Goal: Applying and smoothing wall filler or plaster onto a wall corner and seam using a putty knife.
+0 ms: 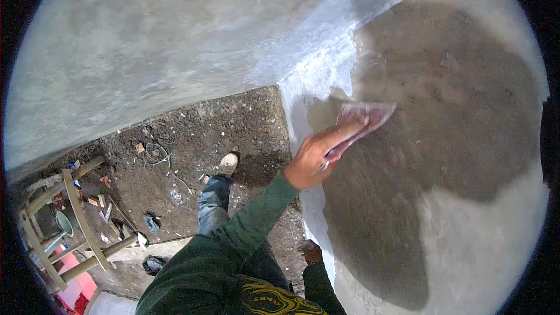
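Scraper [379, 115], reddish, flat, smeared whitish, gripped in person's L hand [315, 154]: fingers clamped on its lower-L part, wide end sticking out past fingertips. Hand & tool slightly blurred; can't tell if the edge touches the R wall [478, 245] or is just off it.

Key relation: scraper lies up & to the R of the grip, long axis slanting lower L to upper R, roughly in line w/ the L forearm, which reaches across from lower L. L hand is nearer, being on it; R hand [311, 252] is lower, close to the wall's edge, well apart from the tool. R hand is dark & partly hidden; can't tell if it's apart, together or holding anything.

Around the scraper: big dark patch [455, 116], damp-looking, on the grey wall. Just L of it, white band [318, 76] runs up the corner btwn R wall & L wall [146, 52].

Further out: dirt floor [256, 119] w/ debris, one pale shoe [228, 163] below a jeans leg [213, 201], thin wire coil [156, 153]. Far L: timber frame [86, 221], bucket [64, 223] & pink sheet [81, 284].
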A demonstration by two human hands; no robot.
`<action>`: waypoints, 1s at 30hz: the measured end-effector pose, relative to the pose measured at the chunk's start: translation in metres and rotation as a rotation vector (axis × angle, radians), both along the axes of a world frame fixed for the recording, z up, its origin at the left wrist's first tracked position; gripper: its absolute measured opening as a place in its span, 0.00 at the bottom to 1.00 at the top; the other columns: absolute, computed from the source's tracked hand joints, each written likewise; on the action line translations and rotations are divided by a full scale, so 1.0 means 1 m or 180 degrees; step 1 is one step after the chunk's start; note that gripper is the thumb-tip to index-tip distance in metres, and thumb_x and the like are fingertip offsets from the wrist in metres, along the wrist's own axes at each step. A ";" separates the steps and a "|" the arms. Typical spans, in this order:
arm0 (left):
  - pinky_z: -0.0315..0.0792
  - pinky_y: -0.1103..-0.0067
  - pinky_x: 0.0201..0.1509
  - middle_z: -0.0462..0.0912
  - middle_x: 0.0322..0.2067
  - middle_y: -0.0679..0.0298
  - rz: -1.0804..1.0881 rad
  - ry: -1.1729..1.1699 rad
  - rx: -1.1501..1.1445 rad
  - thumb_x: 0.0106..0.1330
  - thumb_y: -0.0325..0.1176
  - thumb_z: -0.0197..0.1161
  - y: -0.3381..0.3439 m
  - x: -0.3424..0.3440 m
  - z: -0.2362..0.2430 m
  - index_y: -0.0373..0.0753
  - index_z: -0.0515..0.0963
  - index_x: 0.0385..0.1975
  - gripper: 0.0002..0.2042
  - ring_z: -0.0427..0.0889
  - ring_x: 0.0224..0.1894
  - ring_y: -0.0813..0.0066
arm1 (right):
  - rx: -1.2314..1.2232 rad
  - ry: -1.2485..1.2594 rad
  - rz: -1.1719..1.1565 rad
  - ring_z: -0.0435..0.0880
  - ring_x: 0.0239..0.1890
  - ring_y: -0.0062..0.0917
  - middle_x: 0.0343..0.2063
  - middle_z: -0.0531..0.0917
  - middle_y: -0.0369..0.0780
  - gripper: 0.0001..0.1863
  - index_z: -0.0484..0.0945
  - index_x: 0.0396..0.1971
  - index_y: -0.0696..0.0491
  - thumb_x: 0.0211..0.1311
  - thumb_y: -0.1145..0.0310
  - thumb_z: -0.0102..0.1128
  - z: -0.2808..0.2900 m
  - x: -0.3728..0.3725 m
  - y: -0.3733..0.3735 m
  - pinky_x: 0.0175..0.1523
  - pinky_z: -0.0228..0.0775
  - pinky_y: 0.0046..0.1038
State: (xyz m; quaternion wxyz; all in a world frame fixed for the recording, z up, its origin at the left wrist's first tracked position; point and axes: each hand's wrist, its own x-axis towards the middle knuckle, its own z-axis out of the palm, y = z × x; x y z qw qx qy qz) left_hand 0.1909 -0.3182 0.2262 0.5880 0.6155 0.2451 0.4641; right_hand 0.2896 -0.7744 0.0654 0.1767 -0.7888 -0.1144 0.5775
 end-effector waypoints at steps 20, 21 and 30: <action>0.69 0.77 0.59 0.75 0.59 0.58 0.1184 0.0239 -0.0012 0.58 0.12 0.45 0.095 0.040 -0.091 0.42 0.71 0.61 0.29 0.74 0.60 0.69 | -0.0202 -0.0541 -0.0115 0.80 0.50 0.43 0.49 0.80 0.51 0.29 0.73 0.56 0.54 0.54 0.56 0.62 -0.038 0.006 -0.161 0.57 0.73 0.38; 0.67 0.77 0.61 0.76 0.58 0.57 0.1025 0.0289 -0.0102 0.62 0.16 0.48 0.096 0.031 -0.091 0.40 0.70 0.61 0.25 0.74 0.59 0.71 | -0.0207 -0.0481 -0.0110 0.80 0.50 0.43 0.49 0.80 0.51 0.29 0.73 0.56 0.54 0.54 0.56 0.62 -0.037 -0.001 -0.157 0.57 0.73 0.38; 0.67 0.76 0.61 0.78 0.56 0.57 -0.0133 0.0304 -0.0507 0.68 0.23 0.51 -0.009 0.005 -0.047 0.39 0.73 0.59 0.19 0.75 0.58 0.74 | -0.0294 -0.1613 0.1488 0.85 0.31 0.26 0.35 0.86 0.43 0.19 0.75 0.51 0.57 0.59 0.70 0.56 -0.043 0.033 -0.150 0.37 0.80 0.28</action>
